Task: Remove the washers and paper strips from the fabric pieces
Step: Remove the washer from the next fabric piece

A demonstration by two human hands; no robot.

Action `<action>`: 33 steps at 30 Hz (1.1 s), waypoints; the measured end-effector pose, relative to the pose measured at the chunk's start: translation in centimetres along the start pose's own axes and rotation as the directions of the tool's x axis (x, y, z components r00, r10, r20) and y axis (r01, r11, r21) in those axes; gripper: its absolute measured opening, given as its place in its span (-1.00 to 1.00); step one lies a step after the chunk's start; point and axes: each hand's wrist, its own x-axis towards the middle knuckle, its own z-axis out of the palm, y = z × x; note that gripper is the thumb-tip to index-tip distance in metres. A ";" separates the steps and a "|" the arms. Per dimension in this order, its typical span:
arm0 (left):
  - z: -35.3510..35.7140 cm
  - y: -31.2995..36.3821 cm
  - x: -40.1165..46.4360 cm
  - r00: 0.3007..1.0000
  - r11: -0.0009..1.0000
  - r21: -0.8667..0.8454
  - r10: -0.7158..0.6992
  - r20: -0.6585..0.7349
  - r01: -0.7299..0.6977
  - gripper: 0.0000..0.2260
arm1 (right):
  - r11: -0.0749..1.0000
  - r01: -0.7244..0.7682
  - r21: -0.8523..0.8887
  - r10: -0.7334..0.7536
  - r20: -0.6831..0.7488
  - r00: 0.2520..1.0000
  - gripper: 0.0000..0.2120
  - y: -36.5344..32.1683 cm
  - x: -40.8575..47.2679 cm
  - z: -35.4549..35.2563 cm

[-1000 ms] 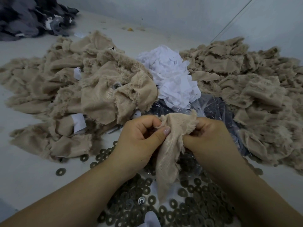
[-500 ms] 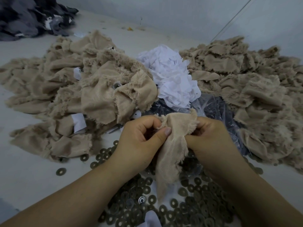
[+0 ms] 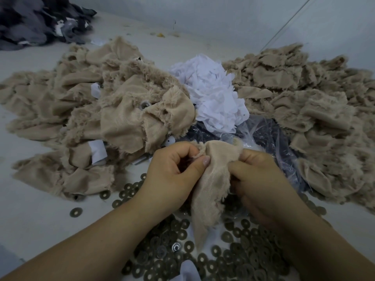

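Observation:
A beige furry fabric piece hangs between both hands above a spread of dark washers. My left hand pinches its top left edge with thumb and curled fingers. My right hand grips its right edge, fingers curled under the cloth. Whether a washer or paper strip sits in this piece is hidden. To the left lies a heap of beige fabric pieces with white paper strips and a metal washer showing.
A pile of white paper strips sits at centre back. Another beige fabric heap fills the right. A clear plastic bag with dark contents lies behind my hands. Dark grey fabric is piled far left by the wall.
The hands have shifted only slightly on the fabric piece, the left thumb sliding a little along its top edge. The piles are unchanged.

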 end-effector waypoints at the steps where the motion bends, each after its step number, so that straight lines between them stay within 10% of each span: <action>1: 0.0 0.0 0.0 1.000 1.000 0.010 0.002 -0.010 -0.002 -0.79 | 0.996 -0.051 0.077 0.052 -0.007 0.999 -0.76 0.1 0.2 0.1; 33: 0.2 0.6 -0.1 1.000 0.990 0.139 0.008 0.003 -0.008 -0.78 | 0.886 -0.227 0.404 0.175 0.161 0.971 -0.59 0.2 -0.6 1.1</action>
